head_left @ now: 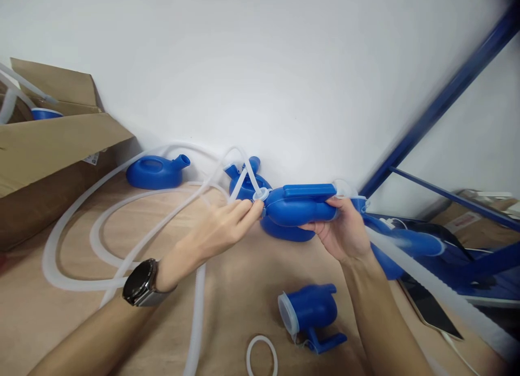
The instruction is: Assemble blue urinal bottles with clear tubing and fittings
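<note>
Fingers of the left hand (pixel 228 224) pinch closed on the pale cap (pixel 262 193) at one end of a blue bottle (pixel 300 207), while those of the right hand (pixel 347 232), partly curled, clasp its other end, seemingly to steady it above the desk (pixel 231 316).

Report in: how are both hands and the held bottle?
Right hand gripping blue bottle. Left hand at white cap. White tubing looped close by.

Wall: I see a smooth whitish wall (pixel 260 67), softly lit.
Below: a flat, light-brown surface (pixel 235 295).
Rack: a blue metal frame (pixel 442 103), slanting on my right.
</note>
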`<state>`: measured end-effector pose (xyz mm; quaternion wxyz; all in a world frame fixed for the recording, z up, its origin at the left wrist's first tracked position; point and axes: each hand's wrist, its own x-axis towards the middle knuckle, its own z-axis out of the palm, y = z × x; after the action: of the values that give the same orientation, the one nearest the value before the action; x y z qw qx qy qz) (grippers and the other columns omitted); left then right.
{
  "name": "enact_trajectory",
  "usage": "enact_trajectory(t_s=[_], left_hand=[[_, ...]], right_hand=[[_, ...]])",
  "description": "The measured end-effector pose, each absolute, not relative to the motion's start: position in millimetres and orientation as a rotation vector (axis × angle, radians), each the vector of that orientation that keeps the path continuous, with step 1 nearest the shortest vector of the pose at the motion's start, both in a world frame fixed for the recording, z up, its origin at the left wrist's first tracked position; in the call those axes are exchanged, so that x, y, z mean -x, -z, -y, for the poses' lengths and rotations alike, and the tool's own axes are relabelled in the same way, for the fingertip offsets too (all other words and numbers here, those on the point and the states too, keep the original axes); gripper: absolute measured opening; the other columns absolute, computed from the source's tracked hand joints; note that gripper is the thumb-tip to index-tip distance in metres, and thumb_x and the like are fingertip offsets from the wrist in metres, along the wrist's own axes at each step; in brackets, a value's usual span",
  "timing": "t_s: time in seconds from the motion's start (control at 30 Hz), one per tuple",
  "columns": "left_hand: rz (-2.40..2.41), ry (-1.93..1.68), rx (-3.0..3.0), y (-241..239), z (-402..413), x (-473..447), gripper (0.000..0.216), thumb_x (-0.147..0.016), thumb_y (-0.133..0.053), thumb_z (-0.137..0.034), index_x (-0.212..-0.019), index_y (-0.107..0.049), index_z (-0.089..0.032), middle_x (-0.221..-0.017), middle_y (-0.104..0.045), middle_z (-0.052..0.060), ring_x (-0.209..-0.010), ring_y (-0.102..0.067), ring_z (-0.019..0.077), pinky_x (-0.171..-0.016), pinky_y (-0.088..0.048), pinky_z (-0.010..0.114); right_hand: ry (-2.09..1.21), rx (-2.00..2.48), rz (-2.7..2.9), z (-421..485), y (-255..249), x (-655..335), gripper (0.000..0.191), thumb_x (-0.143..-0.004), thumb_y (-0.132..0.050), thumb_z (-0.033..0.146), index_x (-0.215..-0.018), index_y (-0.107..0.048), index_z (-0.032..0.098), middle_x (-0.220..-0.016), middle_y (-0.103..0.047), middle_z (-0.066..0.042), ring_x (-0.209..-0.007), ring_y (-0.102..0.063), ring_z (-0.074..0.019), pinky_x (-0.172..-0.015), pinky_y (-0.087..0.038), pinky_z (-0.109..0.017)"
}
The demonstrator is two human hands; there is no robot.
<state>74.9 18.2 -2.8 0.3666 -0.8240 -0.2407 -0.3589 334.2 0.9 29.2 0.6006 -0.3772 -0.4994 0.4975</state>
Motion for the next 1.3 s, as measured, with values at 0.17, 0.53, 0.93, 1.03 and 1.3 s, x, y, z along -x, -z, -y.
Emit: enact_trajectory(t_s=[0.17,0.53,0.93,1.03,1.3], left_hand=[[0.659,0.815,2.175,0,-20,-71,0.022,-0.111,-0.043,-0.016,-0.129,-0.056,-0.011,-0.087,-0.068,0.003,-0.073,-0.065,0.0168,-0.060,-0.044,0.030],[1.045,1.415,2.494,-14,6,-85,0.025,-0.106,-0.055,-0.028,-0.125,-0.067,-0.017,-0.117,-0.072,0.014,-0.100,-0.071,0.0254,-0.086,-0.059,0.039],[1.527,2.125,3.043,16,-21,-105,0.050,-0.107,-0.046,-0.054,-0.149,-0.053,-0.028,-0.156,-0.054,0.010,-0.143,-0.051,0.0283,-0.115,-0.047,0.043],[1.459,2.165,2.984,18,-21,-108,0.046,-0.108,-0.044,-0.053,-0.142,-0.058,-0.025,-0.147,-0.061,0.011,-0.130,-0.061,0.0273,-0.107,-0.052,0.042],[1.456,2.449,2.956,22,-19,-113,0.036,-0.108,-0.042,-0.049,-0.104,-0.059,-0.017,-0.116,-0.070,0.012,-0.093,-0.071,0.0194,-0.072,-0.058,0.030]], right_hand=[[-1.140,0.875,1.115,-3,-28,-333,0.030,-0.076,-0.075,0.040,-0.102,-0.069,0.026,-0.094,-0.075,0.000,-0.085,-0.075,-0.0258,-0.063,-0.069,-0.042],[-1.014,0.835,0.917,-23,-22,-332,0.029,-0.072,-0.082,0.038,-0.095,-0.068,0.028,-0.100,-0.073,0.004,-0.097,-0.072,-0.0211,-0.074,-0.069,-0.037],[-1.050,0.835,0.978,-10,-32,-343,0.027,-0.077,-0.081,0.039,-0.099,-0.070,0.028,-0.110,-0.076,0.000,-0.117,-0.070,-0.0301,-0.087,-0.069,-0.050],[-1.077,0.828,0.959,-9,-33,-339,0.031,-0.074,-0.081,0.040,-0.101,-0.070,0.028,-0.112,-0.075,-0.001,-0.119,-0.069,-0.0312,-0.086,-0.069,-0.050],[-1.120,0.800,0.958,-8,-27,-325,0.035,-0.070,-0.084,0.040,-0.096,-0.066,0.027,-0.103,-0.071,0.000,-0.102,-0.070,-0.0254,-0.074,-0.070,-0.040]])
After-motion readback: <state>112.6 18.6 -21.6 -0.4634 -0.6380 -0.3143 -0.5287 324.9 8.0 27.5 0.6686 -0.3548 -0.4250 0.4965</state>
